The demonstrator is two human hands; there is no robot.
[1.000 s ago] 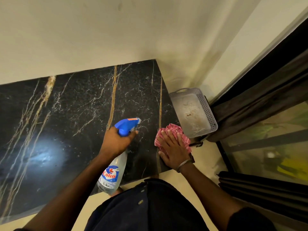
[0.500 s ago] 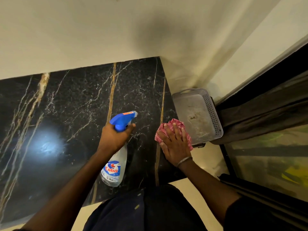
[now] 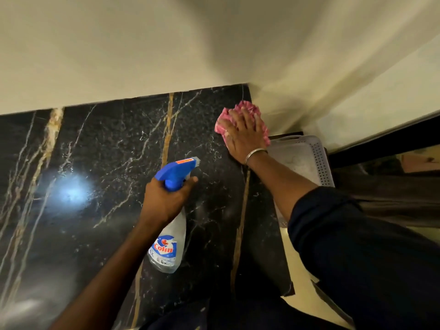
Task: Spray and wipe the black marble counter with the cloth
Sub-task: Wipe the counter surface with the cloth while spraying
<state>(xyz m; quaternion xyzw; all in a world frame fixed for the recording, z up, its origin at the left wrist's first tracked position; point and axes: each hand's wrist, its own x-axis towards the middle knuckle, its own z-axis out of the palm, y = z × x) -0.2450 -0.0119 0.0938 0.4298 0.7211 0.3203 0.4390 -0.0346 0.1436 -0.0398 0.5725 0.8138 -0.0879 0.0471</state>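
Note:
The black marble counter (image 3: 102, 163) with gold and white veins fills the lower left and runs back to a cream wall. My right hand (image 3: 244, 133) lies flat, fingers spread, pressing a pink cloth (image 3: 246, 108) onto the counter's far right corner by the wall. My left hand (image 3: 166, 198) grips the neck of a clear spray bottle (image 3: 170, 239) with a blue trigger head, held above the counter's middle, nozzle pointing toward the far right.
A grey perforated plastic basket (image 3: 319, 160) sits just beyond the counter's right edge, partly hidden by my right arm. Dark curtains and a window frame lie further right. A bright light reflection (image 3: 73, 191) shows on the counter's left part.
My right hand has slid the pink cloth from the counter's near right edge to the far right corner by the wall. The spray bottle stays in my left hand.

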